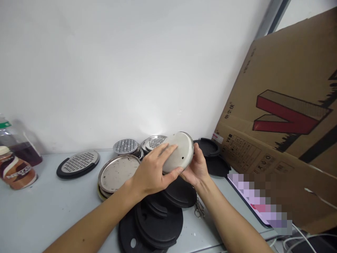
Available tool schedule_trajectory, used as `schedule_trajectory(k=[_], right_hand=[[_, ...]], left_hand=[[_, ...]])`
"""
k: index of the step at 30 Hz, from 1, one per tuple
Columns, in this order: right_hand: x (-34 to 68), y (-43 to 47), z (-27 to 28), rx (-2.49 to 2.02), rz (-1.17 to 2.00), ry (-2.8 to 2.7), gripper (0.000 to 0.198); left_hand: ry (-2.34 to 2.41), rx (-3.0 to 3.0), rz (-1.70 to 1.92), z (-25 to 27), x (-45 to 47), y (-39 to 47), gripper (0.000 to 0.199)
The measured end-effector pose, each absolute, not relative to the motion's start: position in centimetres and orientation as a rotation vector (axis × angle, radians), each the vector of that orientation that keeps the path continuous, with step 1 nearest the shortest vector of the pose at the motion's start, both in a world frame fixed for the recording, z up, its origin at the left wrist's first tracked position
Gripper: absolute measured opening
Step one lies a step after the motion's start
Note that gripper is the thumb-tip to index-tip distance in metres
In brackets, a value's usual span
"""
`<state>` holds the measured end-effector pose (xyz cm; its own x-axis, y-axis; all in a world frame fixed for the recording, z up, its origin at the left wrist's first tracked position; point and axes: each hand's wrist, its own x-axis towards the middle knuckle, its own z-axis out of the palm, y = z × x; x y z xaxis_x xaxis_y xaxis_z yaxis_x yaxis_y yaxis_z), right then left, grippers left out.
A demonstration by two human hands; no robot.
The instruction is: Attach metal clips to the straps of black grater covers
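Observation:
Both hands hold a round, pale, lid-like disc (179, 151) with small holes, tilted above the table. My left hand (154, 167) lies across its face, with the thumb at the lower edge. From behind, my right hand (197, 167) grips its right edge; some of those fingers are hidden. Below lie several overlapping black round plates (160, 225). To the left, a shallow metal disc (119, 172) tops a stack. Farther back are round grater discs (125, 146) and another grater disc (155, 142), partly covered by the held disc.
A grater in a black holder (79, 163) lies left, near a Nescafé bottle (18, 168) and a dark-liquid bottle (26, 151). Black round parts (207, 147), a large cardboard box (284, 116) and a phone-like device (250, 200) are right. Small metal rings or clips (199, 209) lie near my right wrist.

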<state>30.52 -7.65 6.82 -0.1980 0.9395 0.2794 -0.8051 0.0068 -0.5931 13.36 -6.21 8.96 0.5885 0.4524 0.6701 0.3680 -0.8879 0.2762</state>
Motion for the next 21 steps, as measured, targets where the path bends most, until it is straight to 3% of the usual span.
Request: schedule_trajectory(k=[6,16,21], right_hand=[[30.7,-8.0,6.9,-0.264,1.56,-0.783,0.046],[29.3,-8.7,6.4,-0.378,1.461,-0.929,0.034],[29.1,-8.9,6.4,-0.403,1.526,-0.92,0.041]], left_hand=[[0.67,2.672,1.164,9.5,13.2,-6.6,0.06],[0.725,2.404,0.787,11.7,12.0,-7.1,0.095],[0.693,2.408,0.733,11.9,11.3,-6.9,0.092]])
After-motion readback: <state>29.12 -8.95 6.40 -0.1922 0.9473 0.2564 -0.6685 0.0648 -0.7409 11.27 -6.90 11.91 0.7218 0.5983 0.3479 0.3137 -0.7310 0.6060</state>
